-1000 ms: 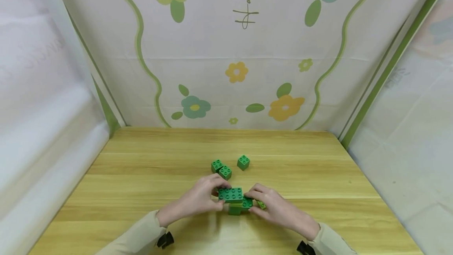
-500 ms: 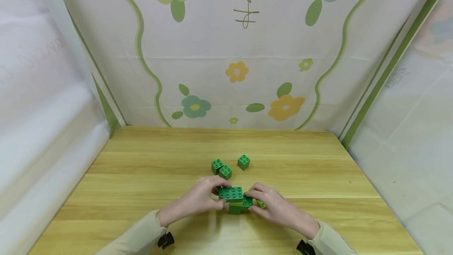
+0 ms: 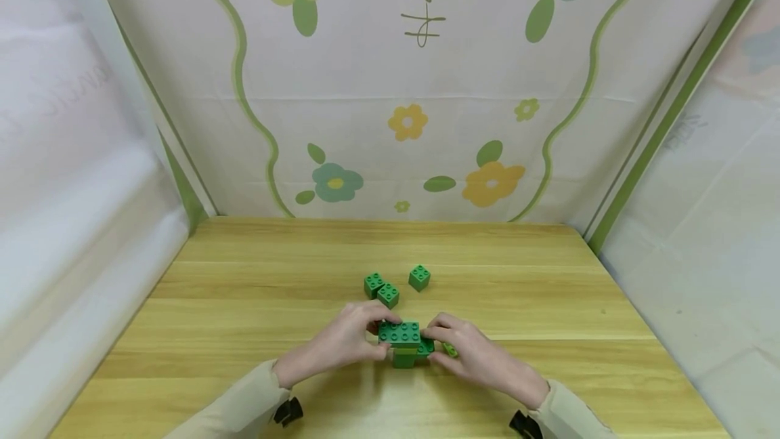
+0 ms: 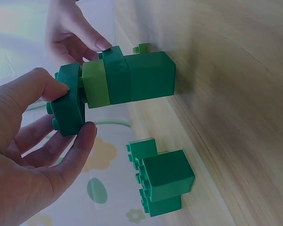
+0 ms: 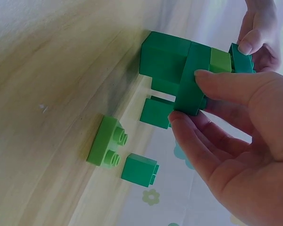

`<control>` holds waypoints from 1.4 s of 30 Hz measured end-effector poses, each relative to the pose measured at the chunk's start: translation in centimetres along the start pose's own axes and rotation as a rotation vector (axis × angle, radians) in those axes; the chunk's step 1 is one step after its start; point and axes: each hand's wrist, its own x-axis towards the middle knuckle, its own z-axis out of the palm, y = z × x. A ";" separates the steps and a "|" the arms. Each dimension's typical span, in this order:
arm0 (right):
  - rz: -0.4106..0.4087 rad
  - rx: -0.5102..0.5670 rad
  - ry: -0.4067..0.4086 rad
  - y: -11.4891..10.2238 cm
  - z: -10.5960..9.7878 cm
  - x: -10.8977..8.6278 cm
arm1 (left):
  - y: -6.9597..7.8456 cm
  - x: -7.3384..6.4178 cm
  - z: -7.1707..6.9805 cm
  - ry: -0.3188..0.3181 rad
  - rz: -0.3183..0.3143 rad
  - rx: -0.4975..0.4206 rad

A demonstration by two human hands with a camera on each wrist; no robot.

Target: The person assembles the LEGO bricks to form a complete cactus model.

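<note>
My left hand (image 3: 341,339) pinches a long dark green toy brick (image 3: 399,335) between thumb and fingers. That brick sits over a light green brick (image 4: 95,84), a narrow gap showing between them in the left wrist view. Below the light green one come a flat dark green brick (image 5: 191,82) and a taller green brick (image 4: 153,75) standing on the table. The flat brick sticks out to the right, and there my right hand (image 3: 472,352) grips its end with thumb and fingertips.
Several loose green bricks (image 3: 419,278) stand on the wooden table (image 3: 244,276) beyond the hands. A light green brick (image 5: 104,141) lies beside the stack, partly behind the right hand in the head view. White flowered cloth (image 3: 365,73) walls the table's back and sides.
My left hand and the long green brick have shifted slightly right over the stack. The right hand keeps its grip nearly unmoved.
</note>
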 end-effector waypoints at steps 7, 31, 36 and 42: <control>0.000 0.020 0.004 0.0 0.0 0.0 | -0.1 -0.1 0.1 0.013 0.015 0.006; -0.016 0.021 0.037 0.0 0.3 -0.1 | -0.2 -0.5 0.7 0.056 -0.005 0.075; -0.008 0.007 0.040 -0.1 0.2 -0.1 | -0.2 -0.6 0.6 0.053 -0.014 0.057; 0.007 0.001 0.032 -0.3 0.1 0.0 | -0.1 -0.4 0.6 0.052 -0.026 0.027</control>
